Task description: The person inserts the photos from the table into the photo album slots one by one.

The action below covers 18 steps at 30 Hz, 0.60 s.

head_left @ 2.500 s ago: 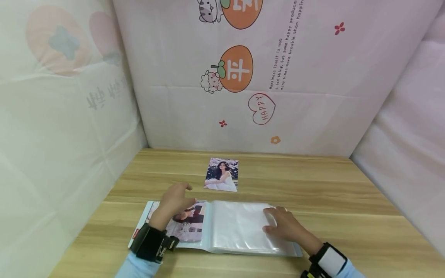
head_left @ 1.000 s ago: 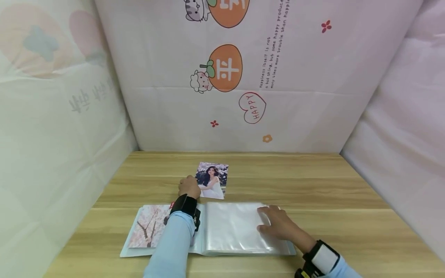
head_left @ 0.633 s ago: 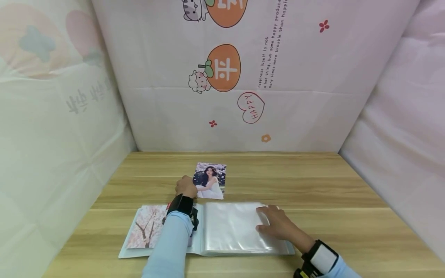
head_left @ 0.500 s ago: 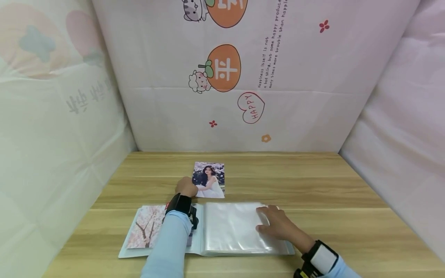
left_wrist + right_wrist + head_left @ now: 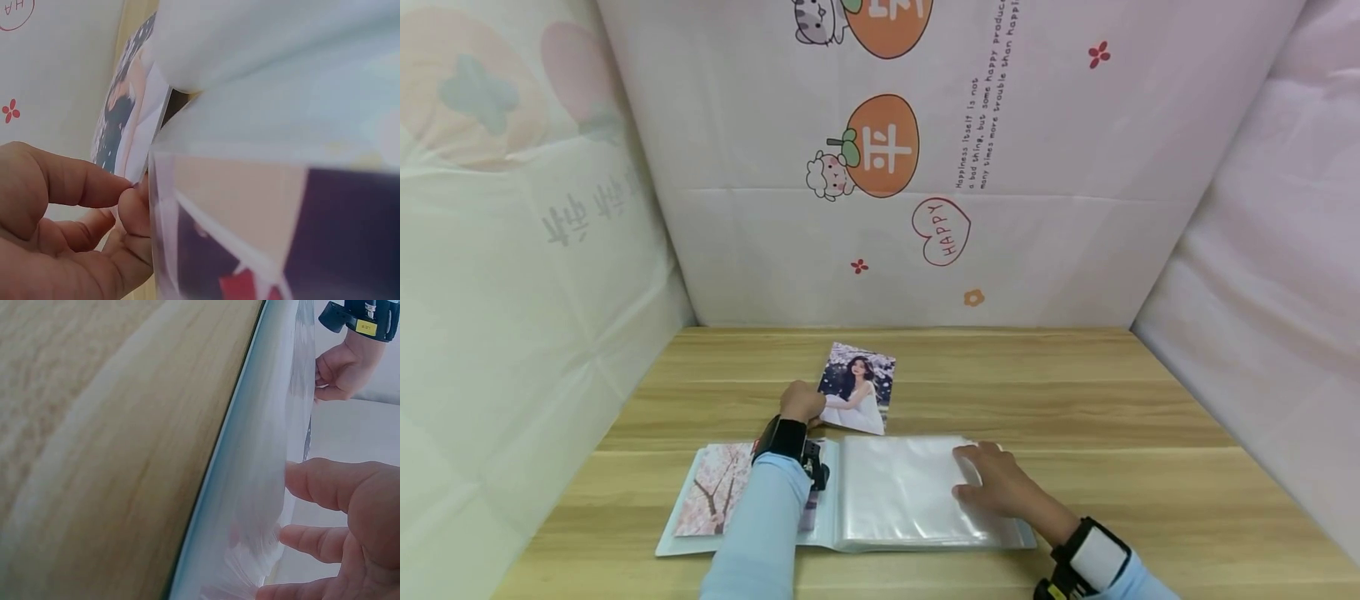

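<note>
An open photo album [image 5: 827, 537] with a pale blue cover lies at the table's front. Beyond it, a loose photo print [image 5: 859, 390] of a seated figure in white leans slightly clockwise in the head view. My left hand [image 5: 801, 402] pinches its lower left edge; thumb and fingertip meet on the photo [image 5: 128, 119] in the left wrist view. My right hand [image 5: 996, 483] rests on the album's clear plastic sleeve [image 5: 898, 492], fingers spread. In the right wrist view the right hand's fingertips [image 5: 297, 478] touch the sleeves' loose edge.
The album's left page holds a cherry blossom photo [image 5: 711, 492], partly covered by my left sleeve [image 5: 756, 521]. A wooden table [image 5: 1075, 392] lies beneath, and printed white cloth [image 5: 760, 250] encloses the back and both sides.
My left hand has moved from over the album's left page to the loose photo and taken hold of it. The photo has just turned slightly clockwise. My right hand stays on the sleeve.
</note>
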Each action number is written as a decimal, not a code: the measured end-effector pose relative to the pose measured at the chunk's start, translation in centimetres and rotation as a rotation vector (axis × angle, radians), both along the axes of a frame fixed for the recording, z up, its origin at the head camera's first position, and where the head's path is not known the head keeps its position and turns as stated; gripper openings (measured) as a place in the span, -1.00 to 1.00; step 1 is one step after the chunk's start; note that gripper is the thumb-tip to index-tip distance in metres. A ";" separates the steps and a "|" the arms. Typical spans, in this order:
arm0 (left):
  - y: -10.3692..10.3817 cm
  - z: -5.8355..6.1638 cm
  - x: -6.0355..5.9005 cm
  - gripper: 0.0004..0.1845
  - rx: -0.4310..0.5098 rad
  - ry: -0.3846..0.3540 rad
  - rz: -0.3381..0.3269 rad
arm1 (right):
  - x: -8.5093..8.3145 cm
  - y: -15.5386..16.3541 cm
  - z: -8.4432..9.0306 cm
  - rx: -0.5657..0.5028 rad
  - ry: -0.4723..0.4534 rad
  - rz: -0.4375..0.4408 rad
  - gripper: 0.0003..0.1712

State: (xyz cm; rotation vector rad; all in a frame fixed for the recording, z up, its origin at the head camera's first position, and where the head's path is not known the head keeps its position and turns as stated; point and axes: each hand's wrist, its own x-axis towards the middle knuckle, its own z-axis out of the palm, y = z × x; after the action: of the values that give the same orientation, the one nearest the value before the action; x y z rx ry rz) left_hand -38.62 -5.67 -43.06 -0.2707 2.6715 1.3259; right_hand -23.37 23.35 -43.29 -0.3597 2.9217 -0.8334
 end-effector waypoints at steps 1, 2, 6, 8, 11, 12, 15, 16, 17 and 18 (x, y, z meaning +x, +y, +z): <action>0.0 0.1 0.0 -0.73 0.020 -0.012 0.006 | 0.0 -0.1 0.1 0.002 0.000 0.000 -0.37; 0.0 0.2 0.0 -0.71 0.043 -0.024 0.011 | 0.1 -0.1 0.1 0.001 -0.001 0.001 -0.37; 0.0 0.8 -0.1 -0.63 0.239 -0.079 0.038 | 0.1 -0.1 0.2 0.001 0.003 0.006 -0.37; 0.1 1.1 -0.1 -0.67 0.339 -0.085 0.044 | 0.1 -0.1 0.2 0.002 0.005 0.007 -0.37; 0.3 1.8 -0.1 -0.80 0.429 -0.065 0.033 | 0.2 -0.1 0.2 0.005 0.009 0.008 -0.37; 0.4 2.0 0.0 -0.83 0.452 -0.060 0.030 | 0.2 -0.1 0.2 0.004 0.010 0.009 -0.37; 0.5 2.6 0.2 -0.85 0.519 -0.063 0.020 | 0.2 -0.1 0.2 0.001 0.008 0.005 -0.37; 0.5 2.8 0.3 -0.86 0.541 -0.072 0.018 | 0.2 -0.1 0.1 0.000 0.010 0.007 -0.37; 0.5 3.0 0.4 -0.86 0.567 -0.085 0.013 | 0.2 -0.1 0.1 0.000 0.011 0.008 -0.37; 0.4 3.1 0.5 -0.85 0.584 -0.097 0.008 | 0.2 -0.1 0.1 -0.002 0.010 0.010 -0.37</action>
State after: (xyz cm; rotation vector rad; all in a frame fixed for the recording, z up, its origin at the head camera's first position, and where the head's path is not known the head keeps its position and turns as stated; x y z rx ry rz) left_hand -38.10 -5.27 -39.97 -0.2597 2.0835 1.9517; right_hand -23.19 23.27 -43.18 -0.3786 2.9258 -0.8353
